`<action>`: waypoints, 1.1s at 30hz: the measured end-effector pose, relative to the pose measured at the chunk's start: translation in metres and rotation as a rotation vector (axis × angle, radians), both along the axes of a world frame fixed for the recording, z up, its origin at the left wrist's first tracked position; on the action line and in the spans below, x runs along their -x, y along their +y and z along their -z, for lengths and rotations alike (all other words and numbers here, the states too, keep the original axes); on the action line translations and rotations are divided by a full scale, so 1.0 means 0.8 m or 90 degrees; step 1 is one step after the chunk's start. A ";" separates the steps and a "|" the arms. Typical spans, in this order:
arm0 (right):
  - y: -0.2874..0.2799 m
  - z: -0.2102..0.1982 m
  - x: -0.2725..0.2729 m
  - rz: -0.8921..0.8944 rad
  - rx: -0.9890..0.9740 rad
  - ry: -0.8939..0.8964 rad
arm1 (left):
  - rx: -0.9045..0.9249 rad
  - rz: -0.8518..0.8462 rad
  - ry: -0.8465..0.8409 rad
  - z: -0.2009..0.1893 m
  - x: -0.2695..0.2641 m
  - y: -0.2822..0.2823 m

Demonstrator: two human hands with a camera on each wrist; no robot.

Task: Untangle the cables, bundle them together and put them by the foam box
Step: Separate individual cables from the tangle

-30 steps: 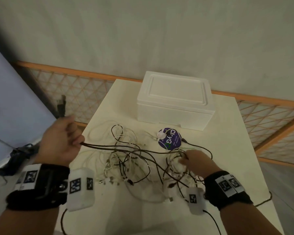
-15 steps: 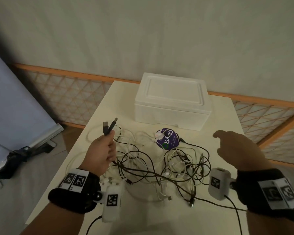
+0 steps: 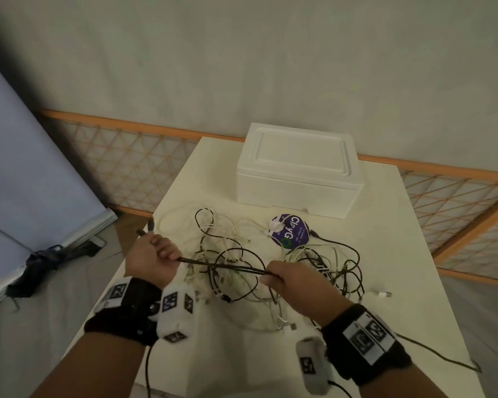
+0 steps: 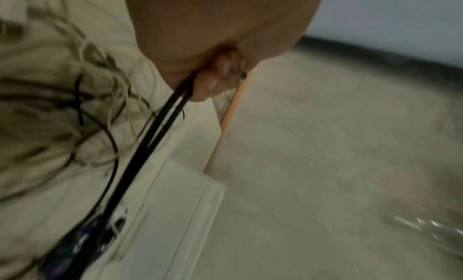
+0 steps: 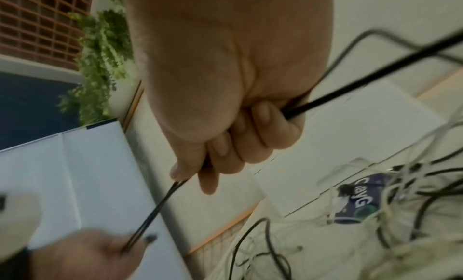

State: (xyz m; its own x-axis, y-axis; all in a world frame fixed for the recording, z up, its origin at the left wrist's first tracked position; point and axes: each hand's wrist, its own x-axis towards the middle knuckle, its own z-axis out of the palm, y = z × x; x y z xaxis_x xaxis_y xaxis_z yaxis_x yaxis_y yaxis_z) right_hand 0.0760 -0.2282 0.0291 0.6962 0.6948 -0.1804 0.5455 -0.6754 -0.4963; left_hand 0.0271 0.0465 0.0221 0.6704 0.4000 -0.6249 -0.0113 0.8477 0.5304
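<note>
A tangle of black and white cables (image 3: 273,262) lies on the cream table (image 3: 414,305), in front of the white foam box (image 3: 299,170). My left hand (image 3: 156,257) grips a doubled black cable (image 3: 222,264) near its two plug ends (image 3: 144,229), which stick up past the fist. My right hand (image 3: 282,275) grips the same two black strands a little to the right, so they run taut between both hands above the pile. In the right wrist view the black cable (image 5: 160,207) passes through my curled fingers (image 5: 250,137). The left wrist view shows the cable (image 4: 160,122) leaving my fist (image 4: 218,74).
A round purple packet (image 3: 289,234) lies just in front of the foam box. Loose white plug ends (image 3: 381,294) lie at the right of the pile. An orange lattice fence (image 3: 144,165) runs behind the table, and a dark item (image 3: 46,259) lies on the floor at left.
My right hand came down from the right and took hold of the black cable beside my left hand. The left hand dropped lower and the strands now stretch between both.
</note>
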 end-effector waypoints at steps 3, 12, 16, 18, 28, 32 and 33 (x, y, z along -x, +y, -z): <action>-0.023 -0.002 -0.006 0.017 0.009 -0.008 | -0.014 -0.036 0.032 0.024 0.013 0.019; -0.078 0.016 -0.013 0.117 0.185 0.002 | 0.058 -0.140 0.096 0.040 0.010 0.004; -0.086 0.034 -0.016 0.156 0.266 -0.007 | 0.073 -0.142 0.079 0.030 0.008 -0.025; -0.085 0.033 -0.018 0.148 0.316 -0.039 | 0.103 -0.089 0.027 0.027 0.010 -0.030; 0.038 -0.042 -0.022 0.042 -0.085 -0.069 | -0.212 0.190 -0.047 0.001 -0.014 -0.111; 0.078 -0.031 -0.017 0.013 -0.191 -0.012 | -0.226 0.229 -0.047 -0.004 -0.015 -0.126; 0.081 -0.029 -0.017 0.024 -0.220 0.005 | -0.235 0.225 -0.046 -0.005 -0.015 -0.124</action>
State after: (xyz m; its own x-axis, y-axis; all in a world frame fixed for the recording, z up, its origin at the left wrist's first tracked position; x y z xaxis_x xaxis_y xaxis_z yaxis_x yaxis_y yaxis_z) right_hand 0.0893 -0.1638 0.0527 0.7220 0.6897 0.0553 0.5186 -0.4865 -0.7031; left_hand 0.0388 -0.0531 0.0260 0.8406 0.3264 -0.4323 0.1951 0.5622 0.8037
